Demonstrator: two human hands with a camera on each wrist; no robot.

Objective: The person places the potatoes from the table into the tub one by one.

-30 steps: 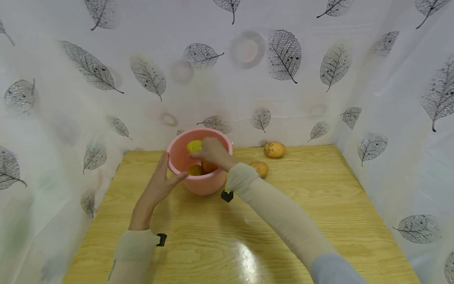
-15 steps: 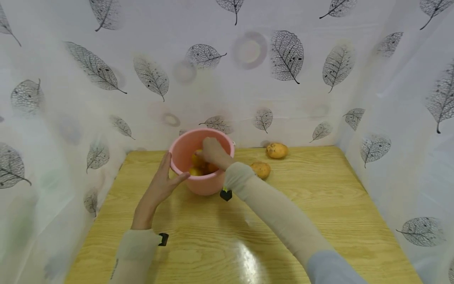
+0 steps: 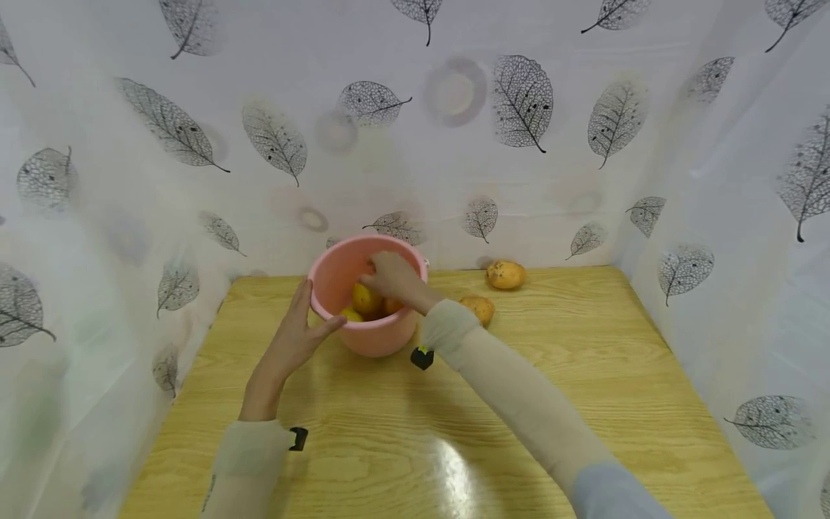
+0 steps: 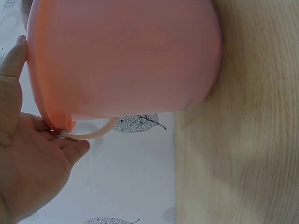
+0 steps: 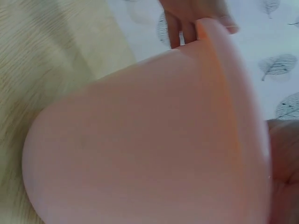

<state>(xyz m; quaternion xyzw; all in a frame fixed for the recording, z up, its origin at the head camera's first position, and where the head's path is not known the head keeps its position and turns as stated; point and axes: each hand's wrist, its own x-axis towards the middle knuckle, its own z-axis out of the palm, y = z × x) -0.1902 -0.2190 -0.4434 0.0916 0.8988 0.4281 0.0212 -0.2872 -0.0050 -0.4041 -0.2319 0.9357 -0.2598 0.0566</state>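
Observation:
A pink bucket stands upright near the back of the table, its pale handle hanging at the side. My left hand holds its rim at the left, thumb over the front edge and fingers by the handle joint in the left wrist view. My right hand reaches inside over the right rim, thumb and fingertips apart with nothing visible between them. Just below lies a yellow, dark-specked potato-like piece. A brighter yellow rounded piece and an orange-brown one lie beside it, partly hidden.
Two potatoes lie on the wooden table right of the bucket: a nearer potato, partly behind the right sleeve, and a farther potato at the back edge. A leaf-patterned white curtain hangs behind and along both sides.
My right hand has lowered a bright yellow-green rounded piece into the bucket, let it go, and drawn slightly back to the right. The left hand stays on the rim.

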